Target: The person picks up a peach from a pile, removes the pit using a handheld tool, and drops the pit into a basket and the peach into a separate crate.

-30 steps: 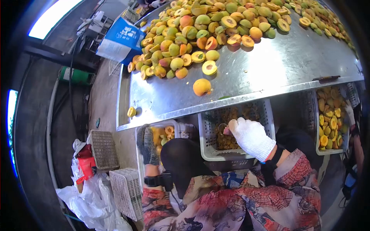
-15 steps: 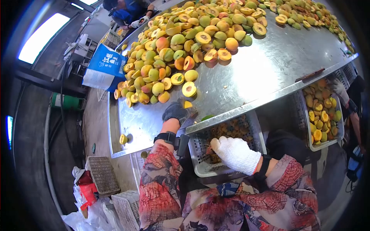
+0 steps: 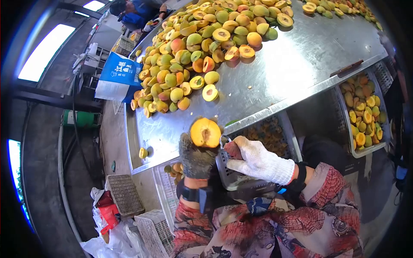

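Near the centre of the frame, halved stone fruit [image 3: 205, 133]: held up with its yellow cut face, brown at the middle, turned toward the camera.
Left hand [image 3: 197, 162]: covered by a dark grey glove, its fingers closed on the halved stone fruit.
Right hand [image 3: 260, 161]: covered by a white glove; a loop-ended tool [image 3: 223, 140] is gripped, its loop held just beside the cut face. Whether the two touch cannot be told.
Metal table [image 3: 327, 58]: covered toward the top of the frame by a fruit pile [image 3: 193, 47], whole and halved pieces mixed.
Grey crate [image 3: 294, 138]: partly hidden by the right hand; brown pieces are seen inside.
Fruit crate [image 3: 365, 153]: filled with halves, at the right of the frame.
Blue-and-white bag [image 3: 118, 75]: placed beside the fruit pile, upper left.
Co-worker [image 3: 140, 13]: seen in blue, upper left of the frame.
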Motion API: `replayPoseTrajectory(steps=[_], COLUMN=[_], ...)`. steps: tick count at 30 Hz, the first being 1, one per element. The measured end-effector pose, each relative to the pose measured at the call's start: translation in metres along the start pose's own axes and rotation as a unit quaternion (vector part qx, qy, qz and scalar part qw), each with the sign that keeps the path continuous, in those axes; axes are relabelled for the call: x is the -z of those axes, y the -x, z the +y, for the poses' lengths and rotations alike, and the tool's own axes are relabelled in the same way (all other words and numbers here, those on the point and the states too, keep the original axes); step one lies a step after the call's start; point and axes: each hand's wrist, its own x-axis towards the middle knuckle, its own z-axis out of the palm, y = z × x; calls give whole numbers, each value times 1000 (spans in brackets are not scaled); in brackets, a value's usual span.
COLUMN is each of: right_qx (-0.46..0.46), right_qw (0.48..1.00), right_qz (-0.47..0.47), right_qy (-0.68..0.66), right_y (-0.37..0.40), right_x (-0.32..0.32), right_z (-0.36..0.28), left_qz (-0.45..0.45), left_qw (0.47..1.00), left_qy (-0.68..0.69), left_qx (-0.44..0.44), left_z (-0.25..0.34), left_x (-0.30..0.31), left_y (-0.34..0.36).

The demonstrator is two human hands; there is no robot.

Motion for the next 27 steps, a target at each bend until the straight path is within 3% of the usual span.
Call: replayPoseTrajectory(steps=[3,5,11,14,18,27], right_qx=[21,62,23,45,24,80], right_qw=[1000,994,986,983,985,993], right_qz=[-3,12,-5,8,-12,-9], right_qy=[15,90,163,177,168,92], right_y=[1,2,6,8,9,11], right_x=[-3,-8,-12,-15,-13,-15], right_z=[-1,8,7,12,7,5], left_qz=[75,81,82,90,97,116], left_qw=[995,993,985,980,965,923], left_qy=[8,-18,-90,-94,-158,-282], left_qx=[-62,-80,-126,-150,-186,-234], left_z=[-25,-33,-44,-48,-50,-57], left_x=[5,0,-9,-6,-12,-17], left_y=[13,20,33,35,36,41])
